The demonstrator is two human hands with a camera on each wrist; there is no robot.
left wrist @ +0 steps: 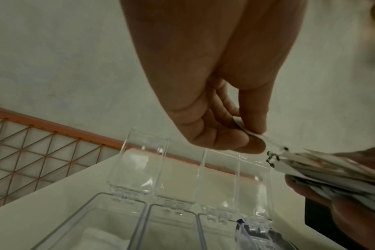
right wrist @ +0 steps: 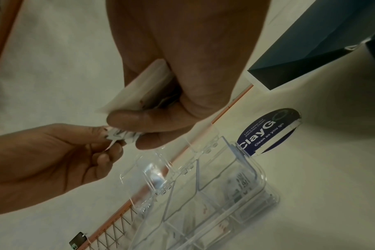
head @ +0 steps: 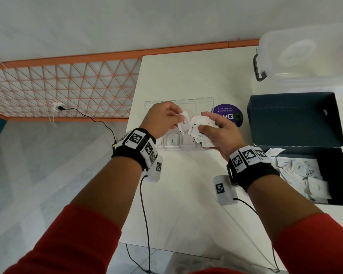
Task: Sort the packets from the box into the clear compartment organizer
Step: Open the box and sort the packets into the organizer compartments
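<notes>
Mid-frame, above the organizer (head: 188,144), your left hand (head: 162,119) pinched one packet (head: 183,123) while your right hand (head: 220,133) gripped a stack of packets (head: 201,128).

The desk (head: 196,184) is plain white. The packets (head: 303,175) in the dark navy box (head: 297,123) are white with small dark print; those in the right hand (head: 218,133) show red dots. The organizer (right wrist: 203,194) is clear. A round sticker (head: 229,115) is purple with white and green lettering. Both sleeves (head: 67,240) are red, the wristbands (head: 135,149) black with black-and-white square markers. The grille (head: 63,89) has an orange triangle lattice.
</notes>
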